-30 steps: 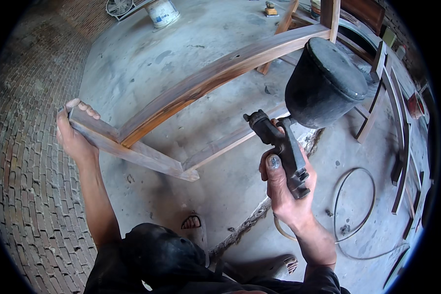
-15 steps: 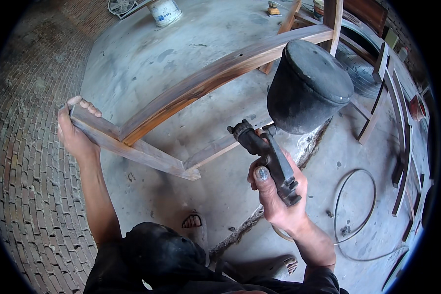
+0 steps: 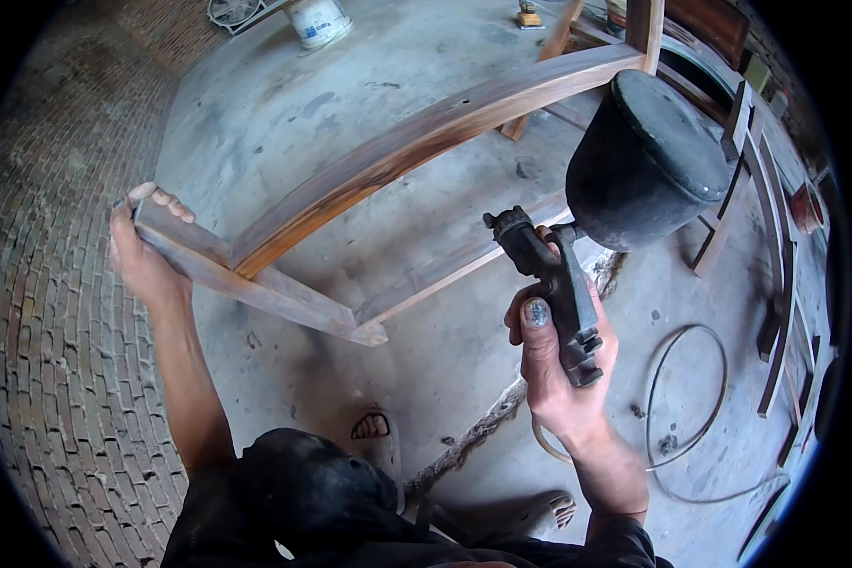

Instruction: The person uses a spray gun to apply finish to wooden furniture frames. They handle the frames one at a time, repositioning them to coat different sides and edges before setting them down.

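Observation:
My left hand (image 3: 150,244) is closed round the left end of a wooden frame (image 3: 417,142), whose long curved rail rises away to the upper right. Bare brown wood shows on the rail, with darker grain along its near side. In my right hand (image 3: 568,369) is a black spray gun (image 3: 560,298), gripped by its handle with the thumb on the near side. Its nozzle points left, over the frame's lower rail (image 3: 445,270). A large black paint cup (image 3: 646,161) is joined to the gun and leans to the right. My right fingers are partly hidden behind the handle.
A thin hose (image 3: 686,398) loops on the concrete floor at right. Several dark wooden pieces (image 3: 776,265) and a tire (image 3: 691,123) lie farther right. A white bucket (image 3: 318,23) stands at the back, and a brick wall (image 3: 66,331) runs along the left.
My right hand has moved the spray gun and its cup to the right and slightly away from me. My left hand keeps its hold on the frame, almost unmoved.

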Demonstrator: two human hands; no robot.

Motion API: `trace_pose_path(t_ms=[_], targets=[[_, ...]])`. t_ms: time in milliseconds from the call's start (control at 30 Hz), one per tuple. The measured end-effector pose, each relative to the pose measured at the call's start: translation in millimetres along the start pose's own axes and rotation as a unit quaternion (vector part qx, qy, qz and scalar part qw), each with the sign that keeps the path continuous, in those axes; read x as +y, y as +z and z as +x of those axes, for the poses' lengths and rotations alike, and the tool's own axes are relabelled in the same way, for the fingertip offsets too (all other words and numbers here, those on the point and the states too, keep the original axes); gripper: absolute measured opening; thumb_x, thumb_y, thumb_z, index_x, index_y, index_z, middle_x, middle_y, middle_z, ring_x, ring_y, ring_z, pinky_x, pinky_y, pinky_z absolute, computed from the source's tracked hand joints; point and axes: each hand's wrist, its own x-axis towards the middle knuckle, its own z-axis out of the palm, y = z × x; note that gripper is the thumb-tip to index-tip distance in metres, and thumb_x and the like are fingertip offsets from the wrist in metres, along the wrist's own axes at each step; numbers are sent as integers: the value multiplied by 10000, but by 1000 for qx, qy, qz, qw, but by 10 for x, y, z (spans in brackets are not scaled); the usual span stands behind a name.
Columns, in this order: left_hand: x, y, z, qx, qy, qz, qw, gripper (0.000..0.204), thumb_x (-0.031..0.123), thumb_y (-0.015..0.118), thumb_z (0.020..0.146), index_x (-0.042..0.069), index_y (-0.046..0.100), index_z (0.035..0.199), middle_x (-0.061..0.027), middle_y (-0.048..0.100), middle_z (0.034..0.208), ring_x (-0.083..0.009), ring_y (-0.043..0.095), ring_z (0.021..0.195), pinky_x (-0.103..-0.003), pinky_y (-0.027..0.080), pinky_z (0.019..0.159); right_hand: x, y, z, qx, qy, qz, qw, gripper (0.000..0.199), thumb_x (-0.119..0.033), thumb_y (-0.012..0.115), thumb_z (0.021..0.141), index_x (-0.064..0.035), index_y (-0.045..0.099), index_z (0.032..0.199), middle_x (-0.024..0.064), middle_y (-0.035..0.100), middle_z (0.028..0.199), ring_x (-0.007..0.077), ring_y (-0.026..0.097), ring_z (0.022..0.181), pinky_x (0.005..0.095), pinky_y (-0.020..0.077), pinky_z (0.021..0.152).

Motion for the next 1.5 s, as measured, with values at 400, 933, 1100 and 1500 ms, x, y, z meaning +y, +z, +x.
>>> trace_pose_path(t_ms=[400, 933, 1100, 1500], targets=[[29, 36, 2, 10, 0, 10, 1000, 375, 288, 428, 1055, -49, 577, 1127, -143, 599, 940, -263, 593, 827, -410, 513, 751, -51, 57, -36, -29, 15, 34, 999, 514, -127, 672, 1008, 51, 518, 1464, 29, 631, 870, 86, 567, 760, 234, 483, 726], [1, 79, 50, -5, 11, 22, 1000, 376, 272, 448, 1054, -77, 574, 1116, -163, 621, 891, -268, 609, 797, -399, 518, 723, -46, 411, -234, -95, -2, 28, 995, 540, -83, 668, 989, 73, 491, 1475, 62, 663, 855, 90, 586, 718, 244, 499, 714], [21, 94, 49, -5, 1, 6, 1000, 359, 250, 455, 1049, -80, 582, 1108, -162, 626, 885, -268, 614, 792, -405, 525, 718, -43, 529, -258, -142, -37, 26, 989, 555, -45, 665, 973, 67, 480, 1484, 90, 690, 892, 94, 610, 726, 241, 512, 711], [0, 114, 57, 11, 13, 18, 1000, 355, 247, 469, 1016, -69, 630, 1031, -146, 640, 827, -254, 627, 703, -390, 528, 680, -64, 908, -382, -202, -34, 73, 976, 554, -59, 667, 984, 84, 467, 1480, 117, 698, 917, 106, 623, 725, 252, 516, 708]])
